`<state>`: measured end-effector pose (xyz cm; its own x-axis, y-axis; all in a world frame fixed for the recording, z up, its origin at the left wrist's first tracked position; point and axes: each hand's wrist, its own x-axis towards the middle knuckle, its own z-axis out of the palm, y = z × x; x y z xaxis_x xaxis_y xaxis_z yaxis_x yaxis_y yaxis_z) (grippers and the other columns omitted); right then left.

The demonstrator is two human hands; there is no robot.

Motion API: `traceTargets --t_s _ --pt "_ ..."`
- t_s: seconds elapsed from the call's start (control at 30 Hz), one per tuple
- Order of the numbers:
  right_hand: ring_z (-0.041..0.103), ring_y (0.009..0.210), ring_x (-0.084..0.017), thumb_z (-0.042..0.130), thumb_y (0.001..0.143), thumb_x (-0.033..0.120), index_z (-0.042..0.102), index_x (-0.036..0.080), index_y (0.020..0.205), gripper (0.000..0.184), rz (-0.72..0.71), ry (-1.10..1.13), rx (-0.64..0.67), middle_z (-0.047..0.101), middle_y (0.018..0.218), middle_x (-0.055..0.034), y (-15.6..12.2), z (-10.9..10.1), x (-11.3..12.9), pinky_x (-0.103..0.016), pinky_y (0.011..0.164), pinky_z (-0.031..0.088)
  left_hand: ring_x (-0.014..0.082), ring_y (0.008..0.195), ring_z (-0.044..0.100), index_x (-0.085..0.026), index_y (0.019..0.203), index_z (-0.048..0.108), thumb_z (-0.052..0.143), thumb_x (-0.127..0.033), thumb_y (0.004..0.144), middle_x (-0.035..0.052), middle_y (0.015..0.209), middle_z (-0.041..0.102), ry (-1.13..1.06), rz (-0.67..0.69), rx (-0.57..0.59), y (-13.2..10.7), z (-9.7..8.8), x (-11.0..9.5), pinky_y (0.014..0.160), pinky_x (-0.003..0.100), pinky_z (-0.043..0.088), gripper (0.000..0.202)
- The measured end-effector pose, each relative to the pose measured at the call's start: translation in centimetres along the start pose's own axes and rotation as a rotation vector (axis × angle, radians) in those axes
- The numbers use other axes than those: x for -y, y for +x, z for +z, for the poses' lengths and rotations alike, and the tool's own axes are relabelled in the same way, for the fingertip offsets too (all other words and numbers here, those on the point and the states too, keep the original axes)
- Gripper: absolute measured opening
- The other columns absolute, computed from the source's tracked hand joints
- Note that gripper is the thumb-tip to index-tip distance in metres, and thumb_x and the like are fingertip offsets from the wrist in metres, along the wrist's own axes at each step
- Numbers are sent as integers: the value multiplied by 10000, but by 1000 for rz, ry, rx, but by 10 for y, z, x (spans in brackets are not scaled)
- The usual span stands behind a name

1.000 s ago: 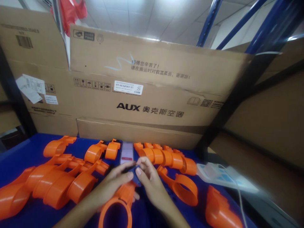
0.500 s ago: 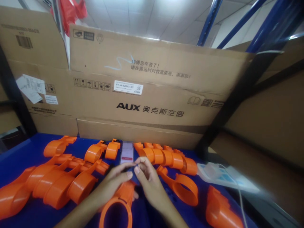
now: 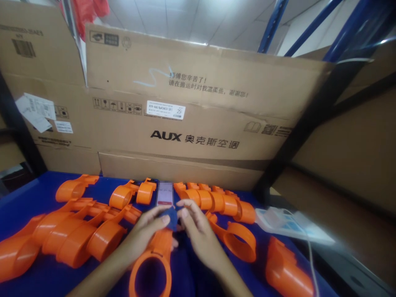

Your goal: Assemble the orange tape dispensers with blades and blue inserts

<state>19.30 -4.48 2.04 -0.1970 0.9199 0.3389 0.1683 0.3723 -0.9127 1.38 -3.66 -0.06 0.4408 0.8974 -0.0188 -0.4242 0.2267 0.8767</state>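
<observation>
My left hand (image 3: 151, 225) is closed around the narrow end of an orange plastic piece with a large ring (image 3: 150, 266), which hangs toward me. A small dark blue piece (image 3: 170, 218), perhaps cloth, covers the top of that end under my left thumb. Just to its right is my right hand (image 3: 193, 222), thumb and forefinger brought close together. A dark bit shows between those fingertips, too small to name. Behind my hands a phone (image 3: 165, 194) with a lit screen lies on the blue surface.
Several similar orange ringed pieces (image 3: 76, 243) lie in a row at left, with another row (image 3: 216, 202) at back right. One more ringed piece (image 3: 239, 241) lies right of my hands. A cardboard panel (image 3: 185, 161) stands behind. A white cable (image 3: 311, 255) runs down the right side.
My right thumb and fingers have moved slightly right, off the blue piece, showing more of it. My left hand keeps its hold. The view has shifted slightly.
</observation>
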Motion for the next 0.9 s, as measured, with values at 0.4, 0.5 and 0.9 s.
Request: traceTargets --t_s 0.4,0.5,0.9 --pt "430 427 -109 591 667 15 580 280 1245 636 -73 -324 323 537 534 95 -22 -29 7 -202 384 246 332 959 739 -130 1152 703 720 -454 805 142 990 795 -241 17 -140 2 5 -17 816 392 576 475" --pt "410 431 -108 537 664 9 605 272 1110 522 19 -352 335 489 516 105 -18 -31 7 -202 404 258 322 926 743 -125 1214 675 728 -442 802 147 988 794 -237 23 -136 2 4 -15 778 381 586 522" --pt "438 517 -107 652 847 305 649 176 817 132 84 -68 -207 479 582 54 4 -28 -4 -222 489 341 365 925 753 -118 1281 579 723 -495 796 192 1015 786 -240 -64 -40 -5 5 -10 737 415 587 631"
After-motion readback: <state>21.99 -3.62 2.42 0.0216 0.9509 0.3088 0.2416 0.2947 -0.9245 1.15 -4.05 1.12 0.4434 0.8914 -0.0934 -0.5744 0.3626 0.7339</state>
